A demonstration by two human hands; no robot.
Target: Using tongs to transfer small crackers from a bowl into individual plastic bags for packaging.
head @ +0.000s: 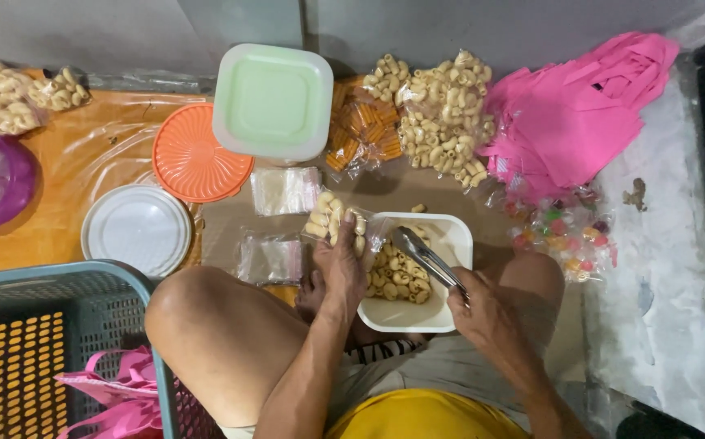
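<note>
My left hand [341, 264] holds a small clear plastic bag of curled beige snacks [335, 219] at the left rim of a white square tub [454, 237]. My right hand [483, 313] grips metal tongs [423, 254] whose tips reach into the tub, over the loose beige snacks [397, 280] inside it. The tub sits on the floor between my bare knees.
A pale green square lid [273, 99], an orange round lid [198, 158] and a white round lid [135, 228] lie ahead. Filled snack bags [442, 110], empty clear bags [285, 190], pink bags [580, 110], wrapped candies [564, 232] and a teal basket [52, 341] surround me.
</note>
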